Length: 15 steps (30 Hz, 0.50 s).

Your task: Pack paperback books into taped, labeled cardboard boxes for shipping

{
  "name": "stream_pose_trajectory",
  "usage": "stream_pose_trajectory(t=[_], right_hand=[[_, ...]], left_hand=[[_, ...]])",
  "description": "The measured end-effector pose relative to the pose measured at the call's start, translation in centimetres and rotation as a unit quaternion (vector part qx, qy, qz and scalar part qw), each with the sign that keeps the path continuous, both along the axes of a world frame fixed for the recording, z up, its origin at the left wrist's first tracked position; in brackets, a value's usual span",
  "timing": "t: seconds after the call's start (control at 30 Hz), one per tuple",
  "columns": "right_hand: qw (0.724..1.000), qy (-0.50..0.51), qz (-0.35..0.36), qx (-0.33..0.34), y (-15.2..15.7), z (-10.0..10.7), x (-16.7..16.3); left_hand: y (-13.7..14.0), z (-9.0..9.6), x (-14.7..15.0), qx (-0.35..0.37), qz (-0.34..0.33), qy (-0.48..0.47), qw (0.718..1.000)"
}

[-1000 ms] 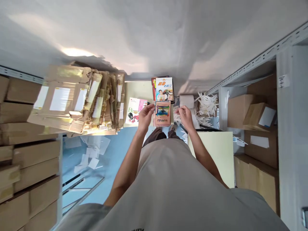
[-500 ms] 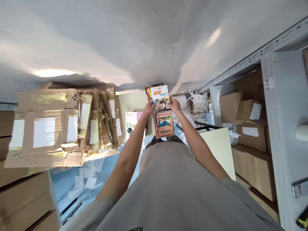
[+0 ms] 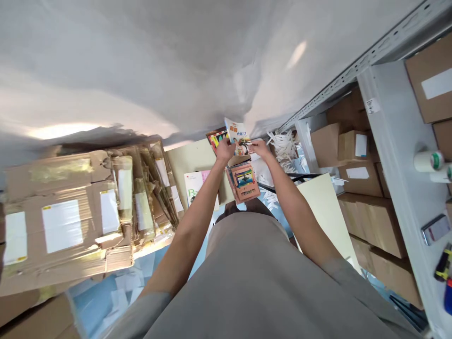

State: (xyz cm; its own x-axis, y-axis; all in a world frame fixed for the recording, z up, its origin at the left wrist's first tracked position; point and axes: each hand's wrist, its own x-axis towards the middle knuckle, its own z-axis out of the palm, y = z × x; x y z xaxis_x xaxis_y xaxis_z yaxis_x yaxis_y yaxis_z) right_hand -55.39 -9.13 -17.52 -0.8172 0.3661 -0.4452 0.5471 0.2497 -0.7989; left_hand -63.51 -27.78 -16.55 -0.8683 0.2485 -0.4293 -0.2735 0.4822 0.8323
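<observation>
Between my two hands is a white book with orange and blue lettering and a picture low on its cover. My left hand grips its lower left edge, and my right hand pinches its lower right side. The cover looks bent, its left part raised. Behind it, by my left hand, lies a book with a bright, colourful cover. Nearer my body sits a stack of pinkish-brown books with a framed picture on the top cover. A white book with green lettering lies left of my left forearm.
Flattened cardboard boxes stand packed together on the left. At right, a metal shelf holds closed cartons, tape rolls and a phone. Shredded white paper lies beyond my right hand. Paper scraps litter the blue floor.
The white book has gone from lying flat to tilted and bent, still in both hands. The pinkish-brown stack appears turned slightly. My view has swung to the right.
</observation>
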Motion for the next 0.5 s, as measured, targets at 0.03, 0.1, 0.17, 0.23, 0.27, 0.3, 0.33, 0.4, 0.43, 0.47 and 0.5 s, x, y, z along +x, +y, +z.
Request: stream_pose_trajectory(t=[0.03,0.1,0.17,0.23,0.27,0.3,0.33,0.4,0.43,0.47,0.5], right_hand=[[1.0,0.011,-0.022,-0.005,0.6,0.9,0.9],[0.996,0.038,-0.085,-0.016,2.1,3.1,3.8],[0.981,0.097,-0.158,-0.053,3.5,5.6,8.2],[0.965,0.135,-0.211,-0.074,4.2,8.1,13.5],[0.959,0.142,-0.233,-0.08,4.3,9.1,16.4],[0.951,0.148,-0.259,-0.084,4.2,10.0,19.2],[0.941,0.155,-0.287,-0.09,4.0,10.7,22.1],[0.92,0.169,-0.34,-0.101,3.3,11.7,27.3],[0.909,0.176,-0.364,-0.102,2.9,12.1,29.7],[0.9,0.182,-0.385,-0.099,2.6,12.3,31.9],[0.891,0.187,-0.403,-0.093,2.3,12.4,34.1]], left_hand=[[0.5,0.8,0.1,0.044,-0.005,0.018,0.999],[1.5,2.5,1.0,0.142,-0.025,0.039,0.989],[2.7,4.4,3.0,0.226,-0.064,0.032,0.971],[3.8,6.2,5.9,0.28,-0.112,0.003,0.954],[4.3,6.9,7.7,0.297,-0.138,-0.016,0.945],[4.8,7.6,9.6,0.311,-0.165,-0.04,0.935],[5.2,8.2,11.5,0.321,-0.191,-0.067,0.925],[6.1,8.9,15.4,0.33,-0.238,-0.121,0.906],[6.5,9.1,17.2,0.329,-0.258,-0.144,0.897],[7.0,9.2,18.9,0.326,-0.277,-0.163,0.889],[7.6,9.3,20.6,0.32,-0.295,-0.179,0.883]])
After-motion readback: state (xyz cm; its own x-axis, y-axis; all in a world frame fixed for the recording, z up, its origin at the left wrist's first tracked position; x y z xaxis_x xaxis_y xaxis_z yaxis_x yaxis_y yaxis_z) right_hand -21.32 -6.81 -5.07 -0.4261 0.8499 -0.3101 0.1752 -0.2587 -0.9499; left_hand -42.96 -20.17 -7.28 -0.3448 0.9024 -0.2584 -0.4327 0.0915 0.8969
